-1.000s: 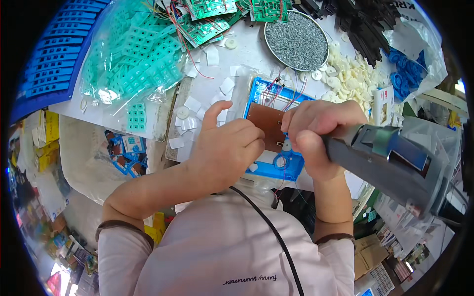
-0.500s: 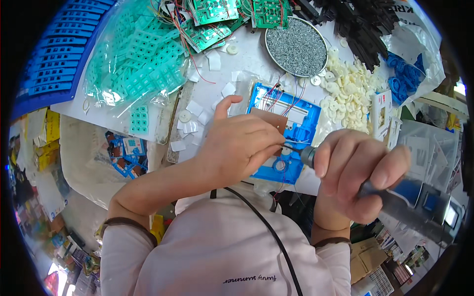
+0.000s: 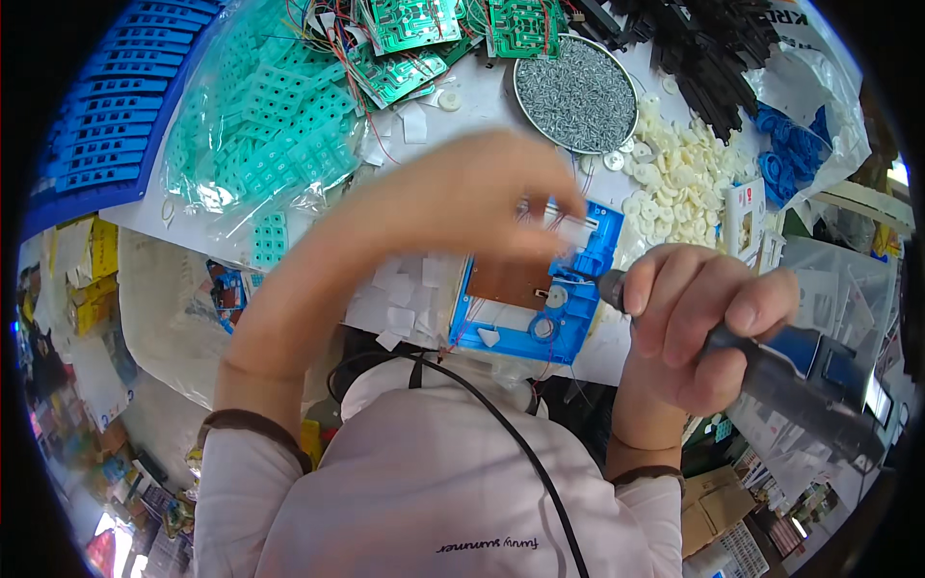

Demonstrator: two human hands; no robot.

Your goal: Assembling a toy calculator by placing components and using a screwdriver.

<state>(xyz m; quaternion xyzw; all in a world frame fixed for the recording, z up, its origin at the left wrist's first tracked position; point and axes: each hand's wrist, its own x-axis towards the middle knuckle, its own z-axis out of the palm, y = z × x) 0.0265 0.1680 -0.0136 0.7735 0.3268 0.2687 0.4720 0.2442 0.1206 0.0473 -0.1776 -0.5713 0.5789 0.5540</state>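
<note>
My right hand (image 3: 708, 323) is wrapped round a dark electric screwdriver (image 3: 814, 405). Its nose and thin bit point left, over the right part of a blue plastic casing (image 3: 573, 332). In the casing lie a brown board (image 3: 501, 282), thin wires and a small white disc (image 3: 556, 296). Above the casing's far left part is my left hand (image 3: 491, 197), smeared by motion. Its fingers bend down toward the casing, and what they hold, if anything, cannot be made out. The hand and forearm hide the casing's upper left part.
Beyond the casing stands a round dish of small screws (image 3: 575, 93). Cream plastic discs (image 3: 679, 183) are heaped to its right, black parts (image 3: 708, 58) behind. Green circuit boards (image 3: 414, 24) and a bag of green keypads (image 3: 289, 125) lie far left. White paper pieces (image 3: 400, 289) sit beside the casing.
My left hand has lifted from beside the screwdriver bit and swung away, farther over the table. The casing has shifted slightly left and toward me. My right hand stays nearly in place with the screwdriver.
</note>
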